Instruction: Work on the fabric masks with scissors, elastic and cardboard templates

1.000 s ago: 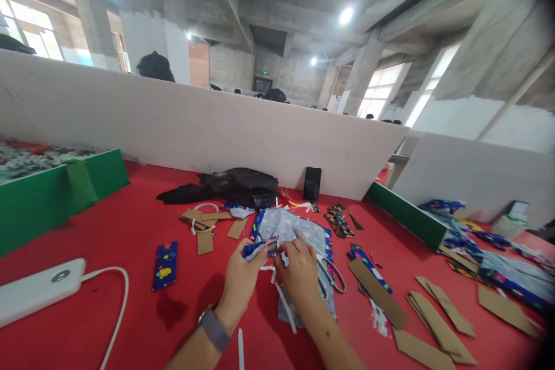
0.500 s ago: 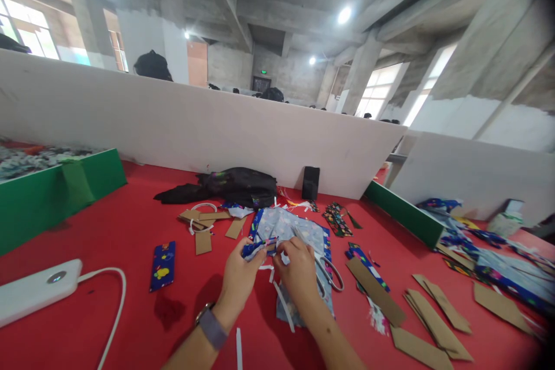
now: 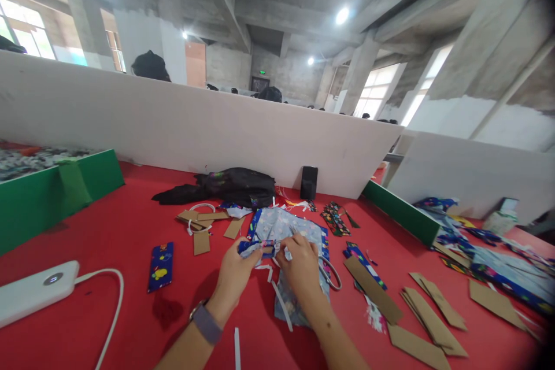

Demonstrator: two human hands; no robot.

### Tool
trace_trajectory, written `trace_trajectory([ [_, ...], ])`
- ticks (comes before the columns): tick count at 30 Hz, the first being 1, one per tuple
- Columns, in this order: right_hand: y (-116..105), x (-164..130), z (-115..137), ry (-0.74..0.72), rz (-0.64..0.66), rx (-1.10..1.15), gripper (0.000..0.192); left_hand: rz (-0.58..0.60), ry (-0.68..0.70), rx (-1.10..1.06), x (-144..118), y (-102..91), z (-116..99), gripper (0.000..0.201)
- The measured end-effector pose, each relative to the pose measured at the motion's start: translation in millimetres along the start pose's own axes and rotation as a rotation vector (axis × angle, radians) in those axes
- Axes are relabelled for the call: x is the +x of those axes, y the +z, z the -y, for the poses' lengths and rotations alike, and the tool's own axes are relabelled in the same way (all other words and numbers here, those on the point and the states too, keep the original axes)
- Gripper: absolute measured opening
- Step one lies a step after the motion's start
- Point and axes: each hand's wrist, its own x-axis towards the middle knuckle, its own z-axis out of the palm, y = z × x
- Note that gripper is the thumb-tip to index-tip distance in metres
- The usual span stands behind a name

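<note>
Lower left of the frame: white cable point(image 3: 119, 295) loops on the red table point(image 3: 130, 214), clear of the left forearm; a wide sweep might snag it. Centre: left hand point(image 3: 238, 266) closed in a pinch on the folded cloth point(image 3: 250, 247); a slack pinch could let the fold spring open. Right hand point(image 3: 297, 263), fingers bunched at the cloth's right end; cannot tell what they grip. A hard tug there may skew the fold. Just right, scissors point(image 3: 337, 276) partly under that hand: bump risk.

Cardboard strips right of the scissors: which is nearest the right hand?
The darker strip beside the white threads; the others lie farther from the right hand.
</note>
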Motion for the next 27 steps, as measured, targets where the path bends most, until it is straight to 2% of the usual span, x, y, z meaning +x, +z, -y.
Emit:
trace_trajectory([
  [6,-2.2,1.9,-4.8,0.006,-0.008,-0.099,0.01,0.12,-0.241,-0.262,-1.0,0.5,-6.6,0.033],
  [9,-2.0,3.1,-9.6,0.03,-0.046,-0.101,0.01,0.118,-0.32,-0.35,0.6,-2.2,-10.2,0.031],
  [11,-1.5,3.7,-12.1,0.029,-0.061,-0.068,0.01,0.056,-0.338,-0.389,3.4,-4.9,-9.1,0.029],
  [13,-1.1,3.9,-12.5,-0.03,-0.027,-0.016,0.011,0.024,-0.346,-0.441,6.6,-7.5,-6.3,0.03],
  [18,-2.6,1.8,-5.4,-0.258,0.18,0.059,0.018,0.03,-0.338,-0.543,11.6,-10.8,-0.4,0.027],
  [22,-2.2,-0.1,0.2,-0.264,0.23,0.036,0.019,-0.018,-0.352,-0.557,13.3,-10.7,1.5,0.019],
  [27,0.2,-0.8,2.1,-0.262,0.234,0.008,0.008,-0.09,-0.376,-0.608,16.4,-10.3,3.9,0.014],
])
